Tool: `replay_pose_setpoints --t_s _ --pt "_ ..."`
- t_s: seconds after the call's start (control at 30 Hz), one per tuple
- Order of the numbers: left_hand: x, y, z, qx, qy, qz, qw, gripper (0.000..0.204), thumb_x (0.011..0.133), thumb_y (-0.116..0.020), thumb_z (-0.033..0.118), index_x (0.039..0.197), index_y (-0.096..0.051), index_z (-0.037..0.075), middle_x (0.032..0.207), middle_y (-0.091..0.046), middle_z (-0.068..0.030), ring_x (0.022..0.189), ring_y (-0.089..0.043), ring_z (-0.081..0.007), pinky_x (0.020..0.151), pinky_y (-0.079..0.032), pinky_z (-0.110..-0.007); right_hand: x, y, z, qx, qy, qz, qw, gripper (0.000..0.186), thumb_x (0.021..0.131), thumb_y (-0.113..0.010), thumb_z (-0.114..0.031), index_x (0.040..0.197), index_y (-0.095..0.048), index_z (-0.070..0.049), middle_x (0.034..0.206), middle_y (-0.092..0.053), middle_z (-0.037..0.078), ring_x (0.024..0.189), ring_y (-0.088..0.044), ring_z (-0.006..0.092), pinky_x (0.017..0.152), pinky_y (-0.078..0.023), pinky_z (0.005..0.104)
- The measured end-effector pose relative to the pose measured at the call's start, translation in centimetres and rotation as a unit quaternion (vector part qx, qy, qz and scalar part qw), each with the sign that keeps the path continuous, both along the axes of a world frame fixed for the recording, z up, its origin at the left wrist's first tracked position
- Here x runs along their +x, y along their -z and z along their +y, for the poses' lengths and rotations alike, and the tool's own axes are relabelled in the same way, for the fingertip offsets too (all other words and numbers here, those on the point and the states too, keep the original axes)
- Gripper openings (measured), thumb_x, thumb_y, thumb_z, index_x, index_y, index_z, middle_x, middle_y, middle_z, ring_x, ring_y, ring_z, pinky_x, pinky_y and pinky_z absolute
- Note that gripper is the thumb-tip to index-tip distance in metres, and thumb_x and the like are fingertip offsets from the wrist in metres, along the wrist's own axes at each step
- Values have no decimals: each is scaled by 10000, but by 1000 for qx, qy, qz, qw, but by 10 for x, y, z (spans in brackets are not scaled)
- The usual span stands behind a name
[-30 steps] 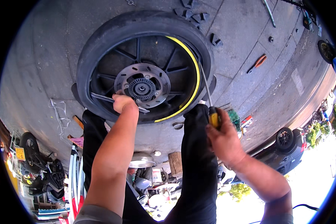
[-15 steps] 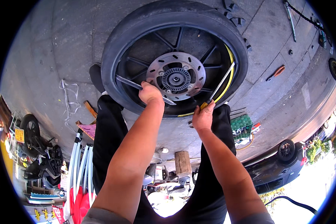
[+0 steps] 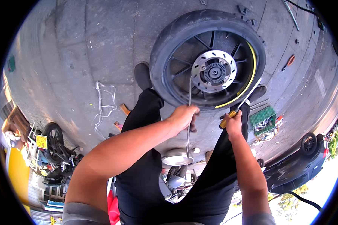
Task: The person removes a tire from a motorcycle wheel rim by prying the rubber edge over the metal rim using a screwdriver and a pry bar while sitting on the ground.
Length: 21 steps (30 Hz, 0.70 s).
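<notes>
We lever a motorcycle wheel's tyre (image 3: 165,48) on the concrete ground (image 3: 82,45).
Left hand (image 3: 184,117) clamps a metal tyre lever (image 3: 189,112), right hand (image 3: 233,125) grips a yellow-handled screwdriver (image 3: 238,107); both tips sit at the near rim, tyre seemingly still mounted.

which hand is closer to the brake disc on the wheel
Left, narrowly. The left hand grips a metal tyre lever just below the wheel, almost under the brake disc. The right hand holds a yellow-handled screwdriver lower and off to the right.
</notes>
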State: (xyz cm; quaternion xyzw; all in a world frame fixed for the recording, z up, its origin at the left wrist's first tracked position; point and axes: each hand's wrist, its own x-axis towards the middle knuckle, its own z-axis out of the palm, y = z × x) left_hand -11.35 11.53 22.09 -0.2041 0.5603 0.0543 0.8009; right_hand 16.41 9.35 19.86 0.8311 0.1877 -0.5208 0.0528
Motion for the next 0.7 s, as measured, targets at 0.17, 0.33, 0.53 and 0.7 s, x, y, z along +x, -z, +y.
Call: replay_pose_setpoints --t_s 0.17,0.33,0.53,0.7 --pt "-100 32 34 280 -33 162 946 311 1062 -568 309 1028 -609 3 604 -498 -25 490 -531 -190 600 -547 -403 -99 -89 -17 5 305 194 932 383 1063 -636 -24 1392 -448 -74 1093 -615 84 1008 -714 245 913 -615 425" --pt "-219 123 42 237 32 425 873 308 1102 -559 318 1041 -620 23 713 -512 -40 641 -560 -213 733 -574 -441 -110 -109 -40 -12 302 333 893 396 1062 -626 0 1410 -448 -61 1058 -615 72 971 -686 196 882 -569 370" --pt "-272 209 61 211 262 414 846 413 1114 -558 459 1148 -660 60 948 -677 -74 922 -702 -257 899 -576 -526 -44 -116 -18 -65 308 343 885 549 1027 -612 33 1537 -426 -53 1025 -586 48 883 -619 131 788 -563 320" --pt "-271 245 81 179 499 298 793 641 1098 -588 441 1553 -517 -5 1447 -635 -212 1305 -625 -383 973 -603 -581 -18 -137 -39 131 451 230 852 660 938 -720 -127 1511 -413 -10 996 -570 124 740 -634 230 646 -571 384"
